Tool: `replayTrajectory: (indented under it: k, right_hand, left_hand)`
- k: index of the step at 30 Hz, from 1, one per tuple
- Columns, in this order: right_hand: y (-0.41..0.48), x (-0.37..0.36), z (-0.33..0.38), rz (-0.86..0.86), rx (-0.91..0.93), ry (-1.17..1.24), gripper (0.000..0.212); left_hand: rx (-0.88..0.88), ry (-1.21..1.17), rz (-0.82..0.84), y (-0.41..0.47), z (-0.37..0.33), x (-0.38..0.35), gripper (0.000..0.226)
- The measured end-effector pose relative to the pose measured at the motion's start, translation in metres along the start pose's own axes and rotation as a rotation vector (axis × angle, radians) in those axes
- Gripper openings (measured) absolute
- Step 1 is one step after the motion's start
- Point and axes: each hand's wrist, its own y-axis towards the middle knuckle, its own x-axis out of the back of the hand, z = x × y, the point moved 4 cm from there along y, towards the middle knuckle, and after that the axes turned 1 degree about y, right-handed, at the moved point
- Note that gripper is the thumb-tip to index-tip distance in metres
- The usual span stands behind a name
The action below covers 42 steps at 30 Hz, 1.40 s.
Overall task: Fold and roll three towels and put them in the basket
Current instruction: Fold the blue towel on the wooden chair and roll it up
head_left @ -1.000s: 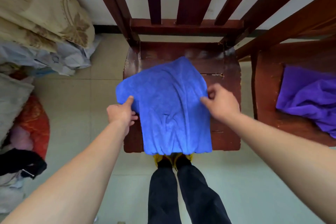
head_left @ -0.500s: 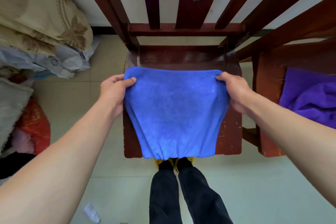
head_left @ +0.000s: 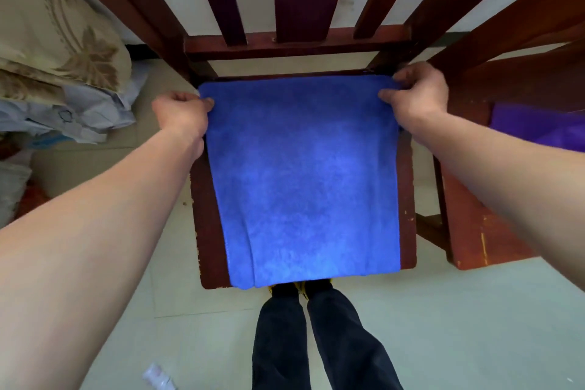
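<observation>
- Head view, my grips: my left grip [head_left: 182, 111] pinches the far left corner of the blue towel [head_left: 304, 174], fingers curled with the thumb on top. My right grip [head_left: 418, 92] pinches the far right corner the same way.
- Head view, where the towel is: it lies spread flat on the seat of the wooden chair [head_left: 205, 225] in front of me. Its far edge is pulled taut between my grips, near the chair's back rail. Its near edge reaches the front of the seat, just above my feet.
- Head view, the relation that matters: the whole cloth runs from my grips back toward my body, with its long axis pointing away from me. Each grip sits on its own corner, so neither is nearer. I judge the next fold either brings the far edge back toward me or carries one side across to the other.
- Head view, the count: I see two towels, the blue one and a purple towel [head_left: 538, 128] bunched on the second chair [head_left: 468, 231] to my right, well apart from both grips. A third towel is not in view. No basket shows either. There are two chairs and two grips.
</observation>
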Motion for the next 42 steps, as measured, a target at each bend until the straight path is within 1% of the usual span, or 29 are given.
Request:
replayTrajectory:
  k: [1,3,5,7,11,14,16,18,21,24,26,27,31,35,37,38,40,42]
  right_hand:
    - [-0.003,-0.002,-0.007,0.004,-0.009,0.016,0.031]
    - [-0.012,0.002,-0.02,-0.025,-0.034,0.042,0.039]
    - [-0.029,0.008,-0.037,-0.051,-0.062,0.001,0.04]
    - [-0.054,0.011,-0.06,-0.041,-0.117,-0.027,0.039]
    - [-0.12,0.007,-0.114,0.085,-0.307,-0.14,0.042]
    - [-0.158,0.003,-0.146,0.15,-0.422,-0.158,0.03]
    - [-0.173,0.001,-0.16,0.167,-0.474,-0.171,0.017]
    - [-0.18,-0.001,-0.169,0.183,-0.493,-0.161,0.019]
    - [-0.179,0.008,-0.174,0.158,-0.486,-0.054,0.023]
    - [-0.173,0.026,-0.165,0.106,-0.445,0.007,0.017]
    - [-0.163,0.039,-0.145,0.054,-0.392,0.094,0.012]
    - [-0.154,0.044,-0.131,0.023,-0.357,0.136,0.014]
    - [-0.107,0.047,-0.077,-0.025,-0.218,0.261,0.018]
    - [-0.058,0.035,-0.046,-0.017,-0.219,0.331,0.016]
    - [-0.05,0.026,-0.052,0.011,-0.24,0.323,0.021]
    - [-0.052,0.023,-0.058,0.015,-0.249,0.299,0.024]
    - [-0.069,0.021,-0.079,0.015,-0.278,0.17,0.032]
    - [-0.098,0.019,-0.108,0.055,-0.328,0.032,0.039]
  left_hand:
    - [-0.002,0.021,-0.034,0.0,0.005,0.001,0.026]
    - [-0.052,0.071,-0.094,-0.007,0.012,0.005,0.028]
    - [-0.108,0.176,-0.135,-0.024,0.025,0.013,0.031]
    - [-0.112,0.274,-0.151,-0.044,0.052,0.023,0.032]
    - [0.06,0.427,-0.078,-0.095,0.124,0.042,0.032]
    - [0.157,0.554,-0.035,-0.13,0.168,0.056,0.029]
    - [0.173,0.572,-0.018,-0.141,0.186,0.061,0.036]
    - [0.179,0.56,-0.013,-0.141,0.193,0.066,0.042]
    - [0.19,0.443,0.004,-0.134,0.195,0.078,0.043]
    - [0.204,0.341,0.027,-0.129,0.182,0.094,0.036]
    - [0.173,0.268,0.041,-0.127,0.159,0.097,0.028]
    - [0.142,0.225,0.043,-0.126,0.142,0.095,0.026]
    - [0.04,0.052,0.048,-0.107,0.075,0.075,0.028]
    - [0.004,-0.02,0.029,-0.075,0.031,0.05,0.027]
    - [0.001,-0.004,0.029,-0.062,0.034,0.045,0.024]
    - [0.006,0.02,0.021,-0.059,0.04,0.046,0.028]
    - [0.034,0.104,-0.006,-0.061,0.068,0.052,0.036]
    - [0.079,0.196,0.005,-0.078,0.106,0.061,0.035]
